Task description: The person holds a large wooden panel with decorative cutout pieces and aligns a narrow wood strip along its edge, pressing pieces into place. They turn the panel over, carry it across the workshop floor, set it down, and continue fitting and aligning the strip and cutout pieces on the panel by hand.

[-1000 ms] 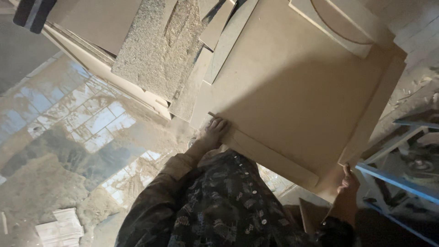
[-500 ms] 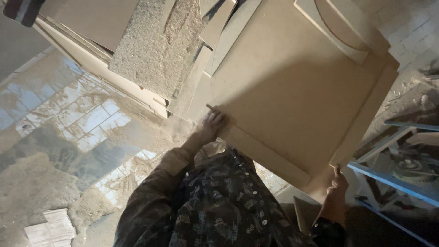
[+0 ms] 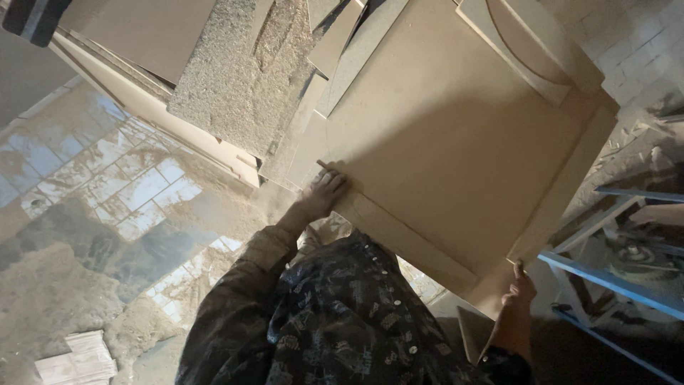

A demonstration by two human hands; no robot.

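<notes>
The large board [image 3: 456, 142] runs past the top edge and hides both hands' fingertips.

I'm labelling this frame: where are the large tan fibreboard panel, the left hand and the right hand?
large tan fibreboard panel [image 3: 456, 142], head view, flat face.
left hand [image 3: 324, 194], head view, back of hand.
right hand [image 3: 520, 289], head view, knuckles.

Looking down from the head camera: the left hand [image 3: 324, 192] grips one corner of a big tan board [image 3: 456, 150], and the right hand [image 3: 519, 289] holds its opposite lower corner. More boards [image 3: 142, 43] and a rough chipboard slab [image 3: 235, 78] are stacked just beside it. Dusty tiled floor [image 3: 135, 185] below, with a blue metal frame [image 3: 613, 278] off to the right.
</notes>
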